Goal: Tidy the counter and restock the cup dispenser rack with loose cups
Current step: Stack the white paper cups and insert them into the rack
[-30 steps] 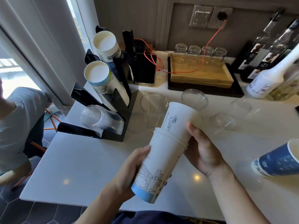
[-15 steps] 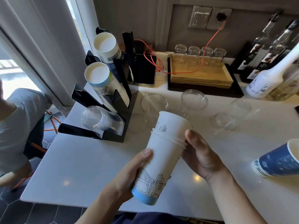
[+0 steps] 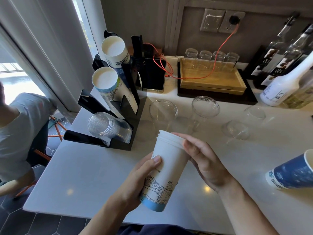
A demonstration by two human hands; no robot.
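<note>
The left hand (image 3: 144,175) is gripping the cup stack (image 3: 166,170) low while the right hand (image 3: 201,160) is capping its rims, squaring it for the rack (image 3: 116,102) at ten o'clock.

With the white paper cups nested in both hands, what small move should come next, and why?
Probably carry the nested paper cups toward the rack and line them up with the middle slot's matching stack. The left hand grips the body, the right hand covers the rims, and the cups look fully nested.
</note>
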